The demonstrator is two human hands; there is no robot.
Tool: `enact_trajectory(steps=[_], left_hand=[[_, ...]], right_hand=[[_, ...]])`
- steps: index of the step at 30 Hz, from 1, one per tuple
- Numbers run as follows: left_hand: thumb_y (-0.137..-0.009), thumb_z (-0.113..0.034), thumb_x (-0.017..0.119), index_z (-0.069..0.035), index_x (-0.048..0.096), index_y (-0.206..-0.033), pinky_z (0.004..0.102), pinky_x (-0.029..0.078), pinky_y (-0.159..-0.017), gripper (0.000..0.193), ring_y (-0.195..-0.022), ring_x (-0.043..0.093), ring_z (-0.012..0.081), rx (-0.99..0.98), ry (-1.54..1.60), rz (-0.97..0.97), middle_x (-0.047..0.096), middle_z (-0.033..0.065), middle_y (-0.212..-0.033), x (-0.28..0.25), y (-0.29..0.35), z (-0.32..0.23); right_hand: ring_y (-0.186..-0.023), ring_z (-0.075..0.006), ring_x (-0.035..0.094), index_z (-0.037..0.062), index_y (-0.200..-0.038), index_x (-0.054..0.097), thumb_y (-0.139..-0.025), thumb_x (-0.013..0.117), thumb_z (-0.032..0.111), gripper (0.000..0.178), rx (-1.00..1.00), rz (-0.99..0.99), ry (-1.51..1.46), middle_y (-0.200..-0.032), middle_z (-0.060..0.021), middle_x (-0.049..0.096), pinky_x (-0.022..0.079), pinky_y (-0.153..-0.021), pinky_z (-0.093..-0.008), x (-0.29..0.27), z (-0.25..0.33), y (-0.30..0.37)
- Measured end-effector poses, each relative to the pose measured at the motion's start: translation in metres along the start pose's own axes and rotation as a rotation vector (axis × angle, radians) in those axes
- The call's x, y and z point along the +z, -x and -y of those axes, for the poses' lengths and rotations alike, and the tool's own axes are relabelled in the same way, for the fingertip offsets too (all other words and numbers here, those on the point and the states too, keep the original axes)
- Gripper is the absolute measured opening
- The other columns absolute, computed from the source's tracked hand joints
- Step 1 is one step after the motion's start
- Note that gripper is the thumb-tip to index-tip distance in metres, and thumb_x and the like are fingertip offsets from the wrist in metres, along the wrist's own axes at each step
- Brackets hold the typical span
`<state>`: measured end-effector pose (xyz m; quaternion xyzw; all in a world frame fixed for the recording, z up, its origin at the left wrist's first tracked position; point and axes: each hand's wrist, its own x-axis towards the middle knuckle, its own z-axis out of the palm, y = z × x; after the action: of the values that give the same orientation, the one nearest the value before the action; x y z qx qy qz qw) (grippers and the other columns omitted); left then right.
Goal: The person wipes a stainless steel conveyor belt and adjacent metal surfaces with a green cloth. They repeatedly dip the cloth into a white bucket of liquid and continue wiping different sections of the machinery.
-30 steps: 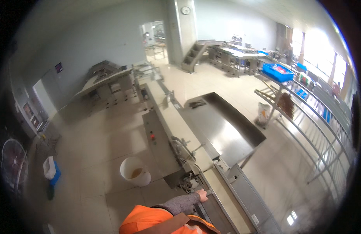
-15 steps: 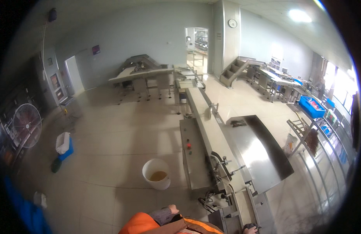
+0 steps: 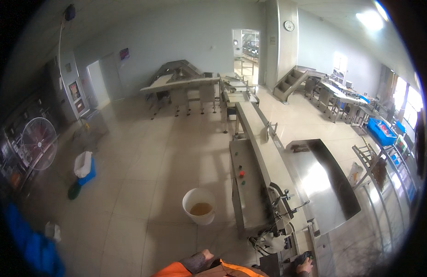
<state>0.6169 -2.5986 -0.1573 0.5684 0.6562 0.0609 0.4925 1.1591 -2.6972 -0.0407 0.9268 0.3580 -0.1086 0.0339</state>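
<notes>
One small, blurred, blackish object (image 3: 304,256) adjoins the bent right hand (image 3: 306,265), grip unclear; I cannot tell the left hand's (image 3: 207,254) closure.

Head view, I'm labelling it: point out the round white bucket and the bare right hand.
Round white bucket (image 3: 197,196), head view: inner back wall.
Bare right hand (image 3: 305,265), head view: middle of the hand.

Against my right hand (image 3: 306,265), at the near end of the conveyor (image 3: 270,154), sits a small dark piece (image 3: 303,255), partly covered and too blurred for me to tell its shape or whether I grip it. The conveyor is long and narrow, with a pale cream belt between metal edges, stretching away from me and leaning leftward, dark adjustable brackets (image 3: 283,196) mounted toward my end.
</notes>
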Motion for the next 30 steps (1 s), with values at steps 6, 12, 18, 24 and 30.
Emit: enact_trajectory(steps=[6, 12, 18, 24, 30], left_hand=[[-0.083, -0.032, 0.063, 0.006, 0.064, -0.078, 0.0405, 0.047, -0.057, 0.038, -0.059, 0.061, 0.0282, -0.139, 0.135, 0.060, 0.062, 0.0173, -0.066, 0.001, -0.004, -0.037], [-0.087, -0.031, 0.063, 0.003, 0.060, -0.066, 0.0373, 0.043, -0.046, 0.040, -0.047, 0.054, 0.0220, -0.163, -0.028, -0.042, 0.056, 0.0106, -0.055, 0.036, -0.002, -0.004], [-0.079, -0.029, 0.067, 0.010, 0.064, -0.090, 0.0405, 0.052, -0.065, 0.040, -0.074, 0.066, 0.0300, -0.261, 0.012, 0.084, 0.067, 0.0203, -0.082, 0.036, 0.003, -0.009], [-0.086, -0.029, 0.065, 0.001, 0.059, -0.069, 0.0382, 0.044, -0.046, 0.035, -0.047, 0.052, 0.0203, -0.239, 0.123, 0.085, 0.056, 0.0112, -0.059, 0.017, 0.007, 0.013], [-0.087, -0.028, 0.062, 0.002, 0.058, -0.066, 0.0357, 0.041, -0.043, 0.037, -0.046, 0.051, 0.0186, -0.185, 0.087, 0.058, 0.055, 0.0089, -0.056, -0.004, 0.017, 0.013]], right_hand=[[-0.111, -0.0409, 0.050, 0.0121, -0.118, 0.055, -0.066, 0.071, 0.018, 0.054, -0.298, -0.122, -0.017, -0.134, -0.0179, 0.045, 0.045, -0.093, -0.0479, -0.005, -0.014, 0.042], [-0.119, -0.0466, 0.044, 0.0136, -0.121, 0.057, -0.073, 0.065, 0.023, 0.050, -0.401, 0.045, -0.014, -0.138, -0.0202, 0.042, 0.040, -0.097, -0.0541, 0.028, -0.058, 0.092], [-0.121, -0.0492, 0.041, 0.0143, -0.123, 0.057, -0.075, 0.063, 0.025, 0.049, -0.384, 0.053, -0.005, -0.140, -0.0207, 0.041, 0.038, -0.098, -0.0567, 0.050, -0.080, 0.122], [-0.124, -0.0519, 0.038, 0.0149, -0.125, 0.057, -0.078, 0.060, 0.026, 0.048, -0.595, -0.091, 0.008, -0.141, -0.0211, 0.040, 0.036, -0.099, -0.0593, 0.096, -0.072, 0.110], [-0.127, -0.0532, 0.036, 0.0108, -0.126, 0.054, -0.071, 0.069, 0.033, 0.060, -0.597, -0.208, -0.013, -0.141, -0.0193, 0.041, 0.032, -0.103, -0.0600, 0.087, 0.004, 0.069]])
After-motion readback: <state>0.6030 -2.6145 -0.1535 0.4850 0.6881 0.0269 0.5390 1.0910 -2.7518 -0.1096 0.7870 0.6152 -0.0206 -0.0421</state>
